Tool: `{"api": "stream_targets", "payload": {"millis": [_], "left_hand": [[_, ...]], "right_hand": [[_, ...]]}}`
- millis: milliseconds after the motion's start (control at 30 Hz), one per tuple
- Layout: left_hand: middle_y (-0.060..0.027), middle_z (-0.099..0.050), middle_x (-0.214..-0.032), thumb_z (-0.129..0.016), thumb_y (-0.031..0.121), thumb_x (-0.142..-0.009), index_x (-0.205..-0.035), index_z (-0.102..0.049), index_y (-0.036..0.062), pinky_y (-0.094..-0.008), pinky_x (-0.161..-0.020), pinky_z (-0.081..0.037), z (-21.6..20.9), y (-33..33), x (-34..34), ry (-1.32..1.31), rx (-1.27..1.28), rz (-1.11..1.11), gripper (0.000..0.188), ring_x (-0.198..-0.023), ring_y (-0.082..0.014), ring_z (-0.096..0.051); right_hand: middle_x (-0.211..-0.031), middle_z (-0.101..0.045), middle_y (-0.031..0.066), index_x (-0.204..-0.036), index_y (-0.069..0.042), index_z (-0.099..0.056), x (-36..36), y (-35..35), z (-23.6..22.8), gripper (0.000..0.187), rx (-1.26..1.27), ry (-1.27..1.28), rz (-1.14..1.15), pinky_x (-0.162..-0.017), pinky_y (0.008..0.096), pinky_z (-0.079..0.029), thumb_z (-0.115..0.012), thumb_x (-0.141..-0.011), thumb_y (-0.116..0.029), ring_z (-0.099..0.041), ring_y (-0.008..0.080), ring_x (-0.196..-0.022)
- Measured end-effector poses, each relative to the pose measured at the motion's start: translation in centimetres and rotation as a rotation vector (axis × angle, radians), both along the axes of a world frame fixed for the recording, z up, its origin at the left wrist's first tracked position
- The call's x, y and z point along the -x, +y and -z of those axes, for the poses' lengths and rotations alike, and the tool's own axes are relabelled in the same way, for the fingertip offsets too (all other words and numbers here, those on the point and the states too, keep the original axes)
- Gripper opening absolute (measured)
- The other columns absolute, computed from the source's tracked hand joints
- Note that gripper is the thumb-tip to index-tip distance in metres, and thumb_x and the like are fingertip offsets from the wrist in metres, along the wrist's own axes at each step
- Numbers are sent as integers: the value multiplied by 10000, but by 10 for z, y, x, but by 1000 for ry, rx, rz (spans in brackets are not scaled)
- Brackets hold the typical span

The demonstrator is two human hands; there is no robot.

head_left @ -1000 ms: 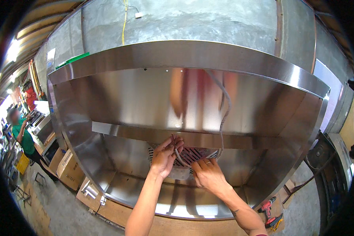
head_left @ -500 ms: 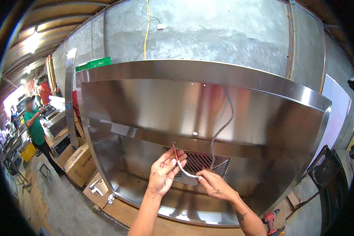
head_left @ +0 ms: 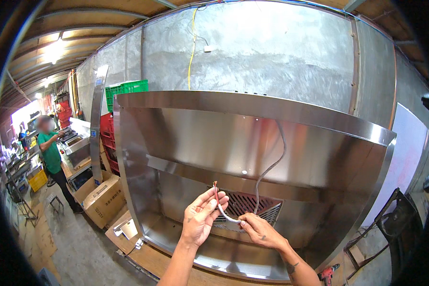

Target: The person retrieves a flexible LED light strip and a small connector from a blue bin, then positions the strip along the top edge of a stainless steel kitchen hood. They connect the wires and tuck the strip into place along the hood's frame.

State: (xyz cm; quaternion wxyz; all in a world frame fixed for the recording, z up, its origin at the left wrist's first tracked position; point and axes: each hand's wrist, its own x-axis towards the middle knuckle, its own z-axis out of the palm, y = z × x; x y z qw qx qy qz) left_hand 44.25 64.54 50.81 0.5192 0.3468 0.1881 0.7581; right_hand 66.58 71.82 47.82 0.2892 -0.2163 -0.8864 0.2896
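Note:
A long grey cable hangs out of the upper inner wall of a large stainless steel hood. My right hand is closed around it, thumb on top, low in front of the hood. Beyond that grip, a pale length of the cable curves up to the left. My left hand pinches the thin red inner wires between thumb and fingers. Copper-coloured ends stick up above the fingertips. Behind both hands is a slotted metal vent panel, partly covered by them.
At the left stand an opened cardboard box, red crates and a green crate. A person in a green shirt works at a bench farther off. A red power drill lies low right, near a black frame.
My view has shifted, so the hood and wall sit lower in the picture. Both hands keep hold of the cable in nearly the same pose; the wire ends look closer together.

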Motion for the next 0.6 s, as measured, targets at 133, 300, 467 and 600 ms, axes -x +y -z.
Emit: {"api": "stream_targets", "payload": {"millis": [133, 300, 467, 600], "left_hand": [[-186, -704, -1303, -636, 22, -1053, -1413, -596, -48, -461, -1125, -565, -3, -8, 0, 26, 12, -53, 369, -1224, -300, -698], [-160, -722, -1253, -632, 13, -1056, -1392, -622, -30, -438, -1092, -582, 3, -7, 4, 12, 9, -79, 339, -1175, -281, -715], [-143, -726, -1229, -627, 6, -1057, -1395, -622, -30, -424, -1074, -590, 7, -6, 7, 2, 4, -100, 339, -1147, -258, -720], [-122, -726, -1194, -623, 16, -1063, -1387, -633, -33, -375, -1028, -594, 13, -4, 9, -51, 0, -92, 327, -1094, -213, -711]], "right_hand": [[-1045, -623, 192, -1202, 25, -612, 4, -5, -3, 250, -28, -6, -12, -951, 469, -498, -514, -1102, -181, -638, 356, -1010], [-1030, -650, 197, -1171, 19, -634, 7, -9, -7, 223, -163, 6, 12, -948, 473, -495, -552, -1076, -165, -639, 366, -1014], [-1004, -671, 201, -1133, 12, -648, 11, -9, -1, 194, -277, 30, 25, -945, 479, -488, -602, -1029, -145, -646, 380, -1004], [-963, -674, 155, -1106, -16, -656, 12, -16, -7, 191, -483, -7, 61, -886, 462, -483, -672, -967, -146, -649, 344, -934]]}}
